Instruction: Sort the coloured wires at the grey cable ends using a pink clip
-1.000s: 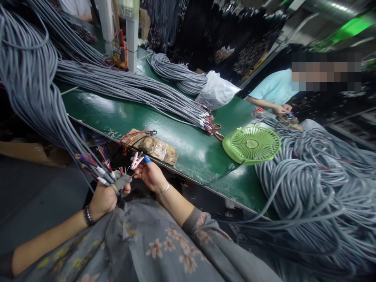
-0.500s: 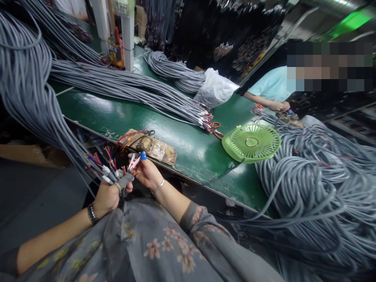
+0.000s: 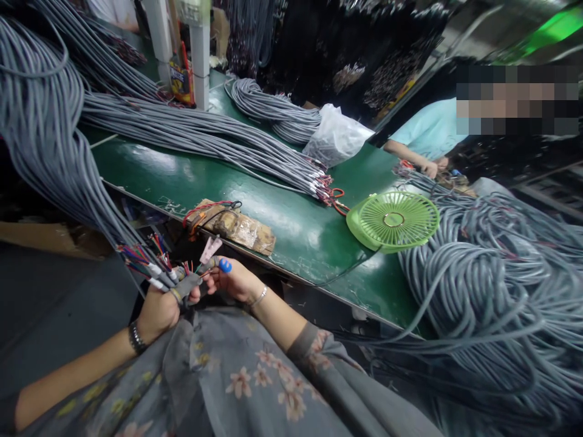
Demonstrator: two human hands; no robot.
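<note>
My left hand (image 3: 159,312) is closed around the ends of several grey cables (image 3: 169,276), a grey wrap covering one of its fingers. Thin coloured wires (image 3: 157,243) fan out from the cut sheaths, past white bands. Close beside it, my right hand (image 3: 237,280) pinches fine wire strands near the left fingertips. A blue cover (image 3: 225,265) sits on one right-hand finger and a grey wrap on another. Just above these fingers a small pink clip-like tool (image 3: 211,249) sticks up; its lower part is hidden, so how it is held is unclear.
On the green table (image 3: 291,224) lie a taped brown block (image 3: 243,227) with red and black leads, a long bundle of grey cables (image 3: 204,136), a green fan (image 3: 393,220) and a plastic bag (image 3: 337,136). Coiled cables (image 3: 492,291) heap at right. A co-worker's hands (image 3: 432,169) work beyond.
My right hand has turned and lowered slightly, its fingers closing on the wires by my left fingertips. The pink tool now stands behind the fingers. My left hand has shifted slightly left and down.
</note>
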